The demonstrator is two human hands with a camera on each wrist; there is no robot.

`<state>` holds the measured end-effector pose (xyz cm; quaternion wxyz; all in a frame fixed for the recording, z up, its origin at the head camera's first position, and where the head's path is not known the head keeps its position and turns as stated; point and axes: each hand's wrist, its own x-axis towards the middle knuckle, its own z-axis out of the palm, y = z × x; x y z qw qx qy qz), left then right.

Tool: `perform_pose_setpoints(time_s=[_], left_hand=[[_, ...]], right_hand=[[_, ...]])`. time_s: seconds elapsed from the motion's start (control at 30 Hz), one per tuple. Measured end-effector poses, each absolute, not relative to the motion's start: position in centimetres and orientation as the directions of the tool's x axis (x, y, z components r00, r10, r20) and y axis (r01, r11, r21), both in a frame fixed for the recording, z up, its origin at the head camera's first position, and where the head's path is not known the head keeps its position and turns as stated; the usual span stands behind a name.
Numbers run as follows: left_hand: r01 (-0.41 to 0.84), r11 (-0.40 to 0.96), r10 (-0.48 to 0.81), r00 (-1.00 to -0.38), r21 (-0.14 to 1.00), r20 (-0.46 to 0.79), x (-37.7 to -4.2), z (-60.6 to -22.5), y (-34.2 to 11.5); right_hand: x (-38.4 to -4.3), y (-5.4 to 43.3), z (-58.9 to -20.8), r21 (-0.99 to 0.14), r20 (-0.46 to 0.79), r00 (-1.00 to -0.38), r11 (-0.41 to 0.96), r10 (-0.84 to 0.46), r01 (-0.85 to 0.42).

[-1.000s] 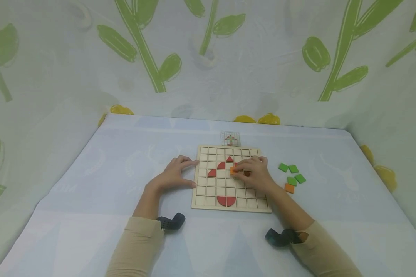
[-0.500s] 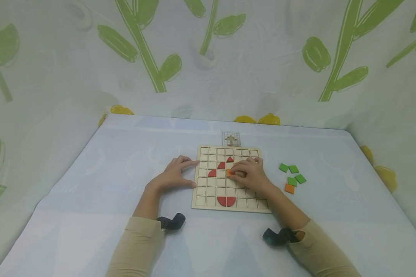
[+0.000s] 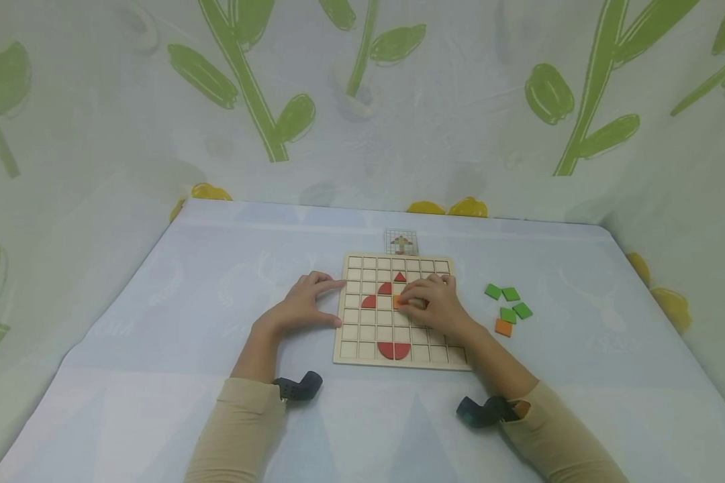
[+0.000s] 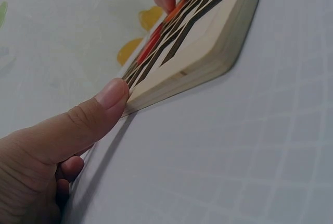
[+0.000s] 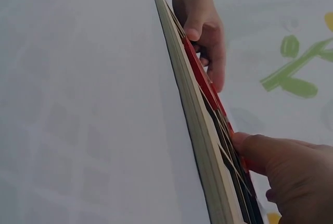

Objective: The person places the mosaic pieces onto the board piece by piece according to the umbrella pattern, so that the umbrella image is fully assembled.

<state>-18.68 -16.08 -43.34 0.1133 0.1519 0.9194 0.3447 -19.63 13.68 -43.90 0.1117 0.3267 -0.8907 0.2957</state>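
A wooden grid board [image 3: 350, 353] lies flat, with red pieces in some of its squares. These include a red triangle [image 3: 400, 277] near the top and two red quarter-circles [image 3: 394, 351] near the bottom. My right hand [image 3: 438, 302] pinches an orange square tile [image 3: 396, 302] at a square in the board's middle, and the fingers cover part of it. My left hand [image 3: 305, 302] touches the board's left edge with thumb and forefinger spread apart. In the left wrist view the left thumb [image 4: 112, 94] rests against the board's corner area.
Right of the board lie several green square tiles [image 3: 509, 315] and another orange tile [image 3: 503, 327]. A small pattern card [image 3: 401, 241] sits at the board's far edge. The pale table [image 3: 217, 255] meets a leaf-printed backdrop [image 3: 459, 134] behind.
My right hand has shifted slightly left with the orange tile, bringing it down into a middle square beside the red pieces. The left hand stays in place.
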Motion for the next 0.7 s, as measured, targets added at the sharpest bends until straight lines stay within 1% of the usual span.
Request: perform_pose_setpoints(time_s=[0.13, 0.23, 0.33, 0.5, 0.7], left_hand=[[0.206, 0.717, 0.362, -0.926, 0.666, -0.104, -18.7, -43.4, -16.2], [0.215, 0.717, 0.369, -0.924, 0.663, -0.101, -18.7, -43.3, -16.2], [0.222, 0.720, 0.372, -0.923, 0.658, -0.096, -18.7, -43.2, -16.3], [0.236, 0.722, 0.378, -0.922, 0.650, -0.085, -18.7, -43.2, -16.4], [0.245, 0.710, 0.390, -0.918, 0.660, -0.078, -18.8, -43.5, -16.4]], right_hand=[[-19.5, 13.8, -43.8, -0.462, 0.390, -0.769, 0.615, -0.506, -0.639], [-19.4, 14.1, -43.7, -0.440, 0.413, -0.763, 0.625, -0.497, -0.645], [-19.2, 14.5, -43.6, -0.437, 0.418, -0.770, 0.636, -0.483, -0.636], [-18.8, 15.0, -43.3, -0.437, 0.380, -0.808, 0.683, -0.451, -0.586], [-18.2, 15.7, -43.0, -0.400, 0.373, -0.826, 0.730, -0.423, -0.554]])
